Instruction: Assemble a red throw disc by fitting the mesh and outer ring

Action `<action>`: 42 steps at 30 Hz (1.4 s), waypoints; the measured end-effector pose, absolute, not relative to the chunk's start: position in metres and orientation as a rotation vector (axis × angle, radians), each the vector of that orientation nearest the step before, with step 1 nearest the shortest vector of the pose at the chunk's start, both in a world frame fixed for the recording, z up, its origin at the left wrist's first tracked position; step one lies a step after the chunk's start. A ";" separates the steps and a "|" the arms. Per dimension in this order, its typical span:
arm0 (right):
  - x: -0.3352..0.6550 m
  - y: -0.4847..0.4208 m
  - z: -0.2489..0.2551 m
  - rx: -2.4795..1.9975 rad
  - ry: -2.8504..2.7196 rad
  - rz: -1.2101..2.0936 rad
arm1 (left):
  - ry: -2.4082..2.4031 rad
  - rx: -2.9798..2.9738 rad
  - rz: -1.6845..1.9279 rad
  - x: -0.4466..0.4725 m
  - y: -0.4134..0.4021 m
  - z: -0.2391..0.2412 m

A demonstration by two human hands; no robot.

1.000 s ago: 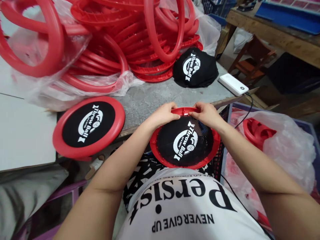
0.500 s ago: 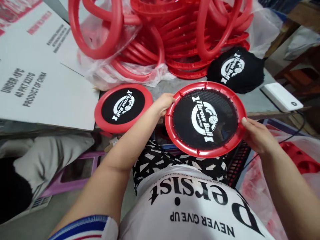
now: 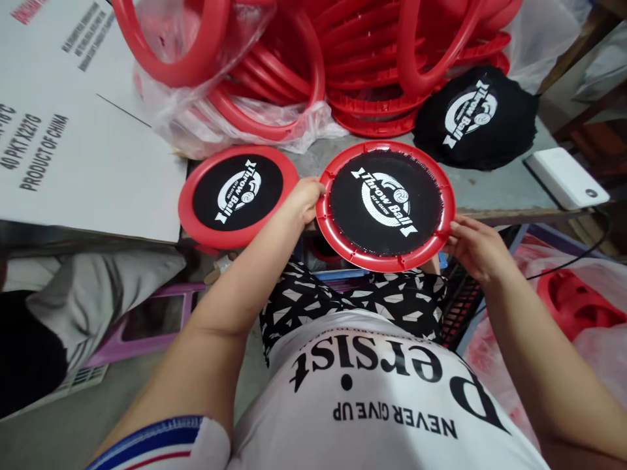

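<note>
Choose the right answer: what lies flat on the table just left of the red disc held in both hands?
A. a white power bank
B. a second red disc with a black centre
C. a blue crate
B: a second red disc with a black printed centre lies flat beside the held disc, near the left hand.

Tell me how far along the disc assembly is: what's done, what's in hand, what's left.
Done: one finished red-rimmed disc with black printed mesh lies on the grey table. In hand: the left hand and right hand hold a second red ring with black mesh fitted by its edges. Left: a pile of bare red plastic rings and a stack of loose black mesh covers sit behind.
</note>
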State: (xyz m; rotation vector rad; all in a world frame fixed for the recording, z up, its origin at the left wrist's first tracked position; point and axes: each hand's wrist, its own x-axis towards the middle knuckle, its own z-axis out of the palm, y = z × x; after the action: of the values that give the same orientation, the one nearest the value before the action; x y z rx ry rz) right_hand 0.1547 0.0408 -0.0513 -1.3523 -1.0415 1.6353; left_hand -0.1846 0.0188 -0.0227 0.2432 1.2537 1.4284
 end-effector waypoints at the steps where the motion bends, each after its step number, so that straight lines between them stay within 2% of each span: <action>1: 0.154 0.042 -0.051 -1.351 -1.039 1.631 | 1.265 0.244 1.425 -0.185 0.018 -0.023; 14: 0.152 0.036 -0.059 -1.321 -0.989 1.611 | 1.213 0.268 1.435 -0.180 0.009 -0.018; 19: 0.141 0.027 -0.064 -1.256 -1.011 1.491 | 1.229 0.375 1.513 -0.172 -0.003 -0.018; 24: 0.143 0.031 -0.073 -1.250 -1.054 1.502 | 1.329 0.507 1.562 -0.171 -0.022 -0.025; 26: 0.147 0.030 -0.078 -1.265 -1.135 1.459 | 1.545 0.698 1.536 -0.169 -0.036 -0.031; 29: 0.153 0.024 -0.082 -1.318 -1.444 1.043 | 1.963 1.527 1.269 -0.162 -0.062 -0.045; 31: 0.153 0.019 -0.081 -1.223 -1.775 0.596 | 1.922 2.109 0.982 -0.155 -0.076 -0.055; 34: 0.148 0.016 -0.077 -0.970 -2.185 0.116 | 1.830 2.520 0.693 -0.147 -0.083 -0.068; 37: 0.142 0.020 -0.077 -0.922 -2.357 -0.029 | 1.878 2.593 0.649 -0.147 -0.077 -0.077; 42: 0.141 0.025 -0.086 -0.948 -2.377 -0.044 | 1.855 2.616 0.751 -0.154 -0.071 -0.081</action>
State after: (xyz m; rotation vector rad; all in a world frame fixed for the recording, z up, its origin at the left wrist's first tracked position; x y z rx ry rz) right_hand 0.1409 0.0251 -0.0861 -0.9479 -2.3771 -0.0436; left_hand -0.1539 -0.0708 -0.0811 2.6162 1.8548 0.7510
